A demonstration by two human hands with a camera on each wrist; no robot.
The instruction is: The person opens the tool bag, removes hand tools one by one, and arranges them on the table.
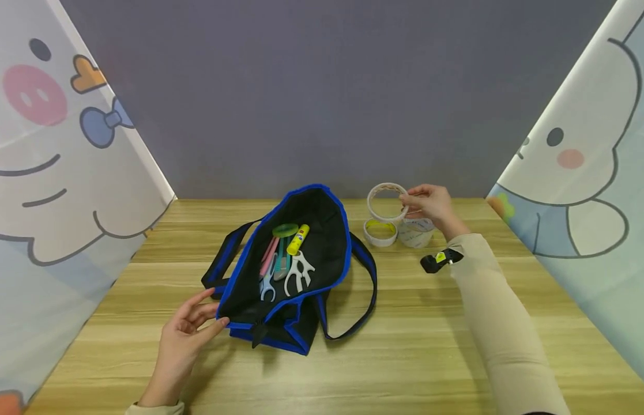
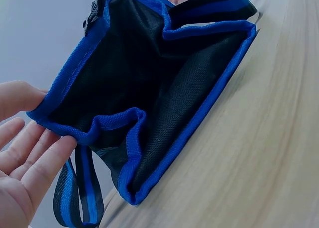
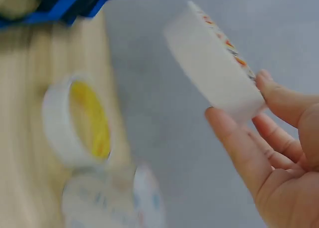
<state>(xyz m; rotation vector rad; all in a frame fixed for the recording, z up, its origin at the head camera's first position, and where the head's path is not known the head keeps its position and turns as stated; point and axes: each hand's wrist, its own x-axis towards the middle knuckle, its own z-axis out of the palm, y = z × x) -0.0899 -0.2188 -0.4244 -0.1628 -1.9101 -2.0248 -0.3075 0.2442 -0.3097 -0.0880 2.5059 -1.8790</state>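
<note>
A black bag point(image 1: 327, 253) with blue trim lies on the table, its mouth held wide. My left hand point(image 1: 184, 340) pinches the bag's near-left rim between thumb and fingers, seen closer in the left wrist view on the blue edge point(image 2: 65, 96). At the back right, my right hand point(image 1: 430, 206) grips a white roll of tape point(image 3: 214, 63) by its side, raised above the table. Below it stand a smaller tape roll point(image 1: 380, 233) with a yellow core and a wide, clear-looking tape roll point(image 1: 415, 233).
Inside the bag lie a yellow glue stick point(image 1: 298, 240), a green round item point(image 1: 285, 230), pink pens or similar point(image 1: 269, 257), a teal cutter-like tool point(image 1: 282, 265) and white and pale-blue plastic tools point(image 1: 299, 272). A strap handle point(image 1: 371, 288) loops onto the wooden table point(image 1: 405, 357).
</note>
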